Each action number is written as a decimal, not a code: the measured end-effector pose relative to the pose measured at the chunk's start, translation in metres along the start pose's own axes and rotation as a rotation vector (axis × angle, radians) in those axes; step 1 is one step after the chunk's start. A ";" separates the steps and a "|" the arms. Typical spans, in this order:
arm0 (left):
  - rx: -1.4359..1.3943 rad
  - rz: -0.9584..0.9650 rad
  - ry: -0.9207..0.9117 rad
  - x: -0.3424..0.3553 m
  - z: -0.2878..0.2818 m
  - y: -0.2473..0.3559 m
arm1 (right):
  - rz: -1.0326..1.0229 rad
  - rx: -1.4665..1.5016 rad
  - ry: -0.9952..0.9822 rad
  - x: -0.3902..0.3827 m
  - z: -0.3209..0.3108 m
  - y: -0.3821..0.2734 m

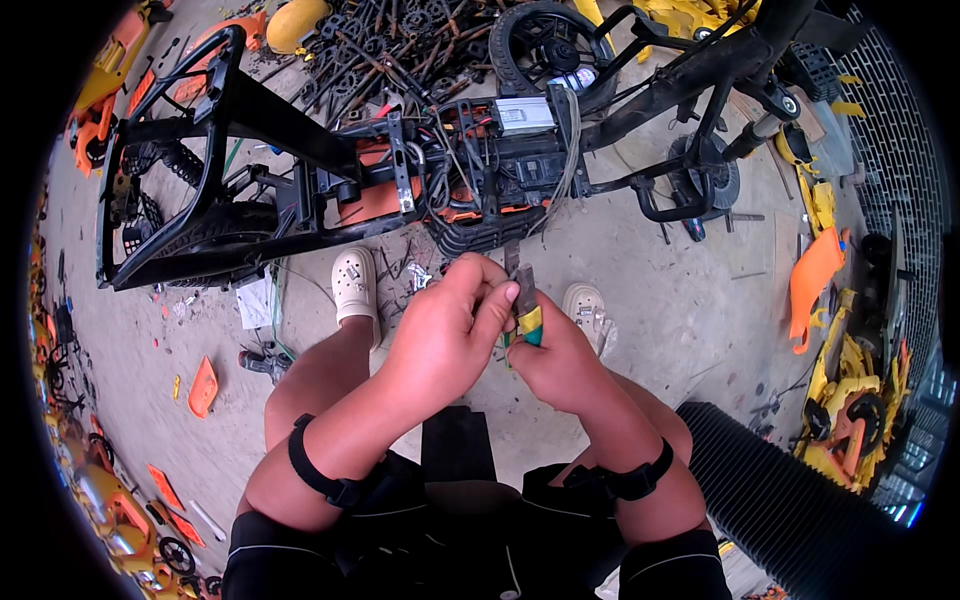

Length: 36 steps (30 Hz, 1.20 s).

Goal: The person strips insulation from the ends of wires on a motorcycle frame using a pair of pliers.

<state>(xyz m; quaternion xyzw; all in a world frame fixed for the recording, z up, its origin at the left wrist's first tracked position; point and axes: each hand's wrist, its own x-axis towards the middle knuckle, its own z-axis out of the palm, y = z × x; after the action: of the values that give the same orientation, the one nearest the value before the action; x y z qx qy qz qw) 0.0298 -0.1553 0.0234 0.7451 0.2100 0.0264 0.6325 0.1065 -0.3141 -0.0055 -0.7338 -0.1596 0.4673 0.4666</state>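
Gripping the green-and-yellow-handled tool tight in the right hand, curling the left hand in beside its metal head, catch impossible to tell, just before the black frame's near edge!

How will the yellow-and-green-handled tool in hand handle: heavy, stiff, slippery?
The hand tool is probably heavy for its size: its upper part looks like grey metal. Likely stiff, since that part looks solid. Probably not very slippery, given the coloured handle covering at the right hand.
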 end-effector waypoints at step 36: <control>0.104 0.137 -0.002 0.001 -0.010 0.004 | -0.087 0.059 0.170 0.003 0.019 -0.009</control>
<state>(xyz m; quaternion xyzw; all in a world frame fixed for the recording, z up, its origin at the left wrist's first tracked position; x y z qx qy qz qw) 0.0288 -0.1465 0.0288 0.7895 0.1589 0.0581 0.5899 0.0946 -0.2970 -0.0021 -0.7490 -0.1375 0.3871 0.5198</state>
